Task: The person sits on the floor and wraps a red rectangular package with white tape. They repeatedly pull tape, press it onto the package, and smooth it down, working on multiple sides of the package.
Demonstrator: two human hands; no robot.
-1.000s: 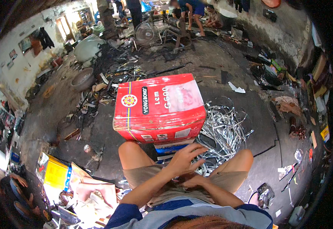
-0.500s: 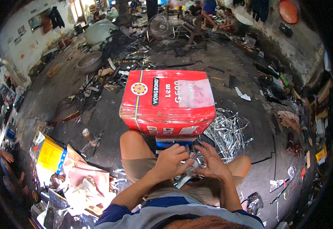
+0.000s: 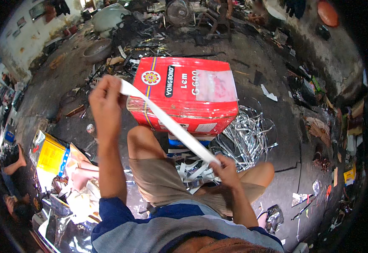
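A flat white strip (image 3: 173, 125) stretches taut and slanting across the front of a red cardboard box (image 3: 184, 86). Its upper end is pinched in my left hand (image 3: 106, 99), raised beside the box's left side. The lower end sits between the fingers of my right hand (image 3: 227, 170), low over my lap near my right knee. Several more white strips (image 3: 194, 172) lie loosely between my legs. The red box rests on something blue (image 3: 179, 141), mostly hidden beneath it. To the box's right lies a tangled heap of shiny silver strips (image 3: 251, 133).
At my left stand a yellow container (image 3: 51, 158) and a pile of pale scraps (image 3: 89, 196). Another person's bare foot (image 3: 21, 158) shows at the left edge. A round basin (image 3: 97, 50) and a fan (image 3: 179, 14) are farther off. A black plastic bag (image 3: 274, 217) lies at lower right.
Both hands were close together over my lap. The left has swung up and left, drawing the white strip out long, while the right stays low. The view has tilted down somewhat.
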